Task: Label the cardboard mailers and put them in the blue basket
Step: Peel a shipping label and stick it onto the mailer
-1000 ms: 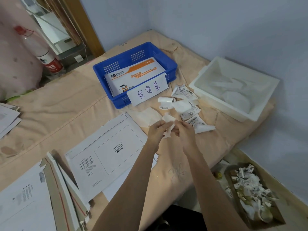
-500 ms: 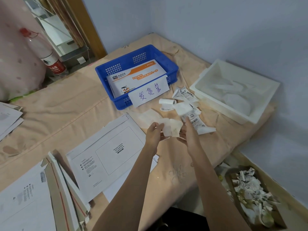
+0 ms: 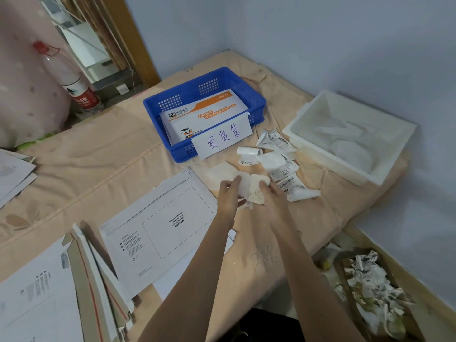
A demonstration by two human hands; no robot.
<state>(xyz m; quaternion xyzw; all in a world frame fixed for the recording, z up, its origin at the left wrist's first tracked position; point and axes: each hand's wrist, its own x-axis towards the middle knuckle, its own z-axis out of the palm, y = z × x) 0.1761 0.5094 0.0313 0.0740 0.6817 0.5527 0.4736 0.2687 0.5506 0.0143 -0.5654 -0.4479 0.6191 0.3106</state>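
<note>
I see both hands, left hand (image 3: pixel 228 193) and right hand (image 3: pixel 272 197), pinching a label (image 3: pixel 251 191) now peeled wider apart beside the blue basket (image 3: pixel 172 104), nearly ready to stick.

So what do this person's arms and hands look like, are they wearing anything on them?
Nothing that shows. The left hand and right hand are bare, with no gloves, and I see no rings or watch. Both forearms are uncovered down to the frame's bottom edge, so no sleeves appear.
</note>
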